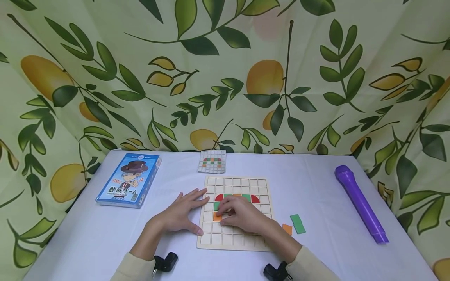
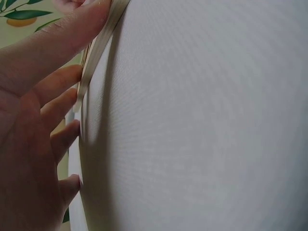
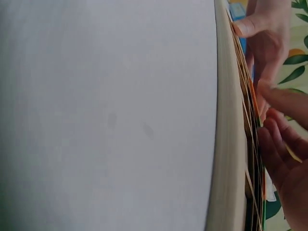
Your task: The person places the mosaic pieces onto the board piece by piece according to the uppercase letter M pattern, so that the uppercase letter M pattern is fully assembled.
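Observation:
A wooden grid board [image 1: 214, 185] lies on the white table with red, green and orange tiles in its cells. My left hand [image 1: 184, 210] is spread at the board's left side, thumb and fingertips right at its edge; the left wrist view shows the thumb [image 2: 72, 38] along the rim. My right hand [image 1: 244, 214] is over the middle of the board, its fingers bent downward. Its fingertips are on an orange tile [image 1: 217, 216] lying in a cell at the left. Thumb and fingers stand apart in the right wrist view. The hand covers part of the tile pattern.
A small pattern card [image 1: 211, 162] lies behind the board. Loose orange [image 1: 287, 229] and green tiles [image 1: 298, 224] are at its right. A blue game box [image 1: 128, 180] sits at the left, a purple microphone-shaped object [image 1: 360, 203] at the right. A patterned curtain [image 1: 225, 109] hangs behind.

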`<state>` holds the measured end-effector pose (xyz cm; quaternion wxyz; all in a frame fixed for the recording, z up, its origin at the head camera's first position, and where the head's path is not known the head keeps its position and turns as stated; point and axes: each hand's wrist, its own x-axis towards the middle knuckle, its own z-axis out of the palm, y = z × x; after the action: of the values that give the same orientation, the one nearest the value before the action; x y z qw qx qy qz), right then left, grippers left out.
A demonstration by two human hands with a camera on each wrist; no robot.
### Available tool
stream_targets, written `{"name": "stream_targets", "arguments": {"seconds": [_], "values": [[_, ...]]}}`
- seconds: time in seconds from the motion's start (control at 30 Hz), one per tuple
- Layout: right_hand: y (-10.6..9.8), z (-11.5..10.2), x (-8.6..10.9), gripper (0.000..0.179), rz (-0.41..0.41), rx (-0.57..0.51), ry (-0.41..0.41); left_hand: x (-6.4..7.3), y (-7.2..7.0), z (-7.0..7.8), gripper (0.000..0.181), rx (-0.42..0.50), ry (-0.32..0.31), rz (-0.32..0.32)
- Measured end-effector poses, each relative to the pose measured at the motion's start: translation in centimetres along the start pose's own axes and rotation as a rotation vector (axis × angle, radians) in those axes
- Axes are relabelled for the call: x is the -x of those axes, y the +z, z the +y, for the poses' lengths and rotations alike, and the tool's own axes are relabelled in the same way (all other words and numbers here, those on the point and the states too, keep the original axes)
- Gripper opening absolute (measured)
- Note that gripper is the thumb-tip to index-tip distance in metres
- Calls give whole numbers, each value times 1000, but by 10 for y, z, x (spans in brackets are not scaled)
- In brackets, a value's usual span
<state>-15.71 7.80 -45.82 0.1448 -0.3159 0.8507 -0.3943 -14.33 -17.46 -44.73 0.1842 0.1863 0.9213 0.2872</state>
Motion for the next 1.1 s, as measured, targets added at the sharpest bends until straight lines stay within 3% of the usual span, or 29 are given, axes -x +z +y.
{"name": "stream_targets", "arguments": {"seconds": [0.2, 0.7, 1.1], "values": [[-16, 5, 15, 19, -11, -71, -1, 1, -1, 3, 102, 2, -7, 7], [-65, 32, 77, 20, 110, 9, -49, 1, 1, 4, 105, 26, -19, -4], [-107, 47, 129, 27, 216, 133, 136, 1, 3, 11, 103, 104, -77, -6]]}}
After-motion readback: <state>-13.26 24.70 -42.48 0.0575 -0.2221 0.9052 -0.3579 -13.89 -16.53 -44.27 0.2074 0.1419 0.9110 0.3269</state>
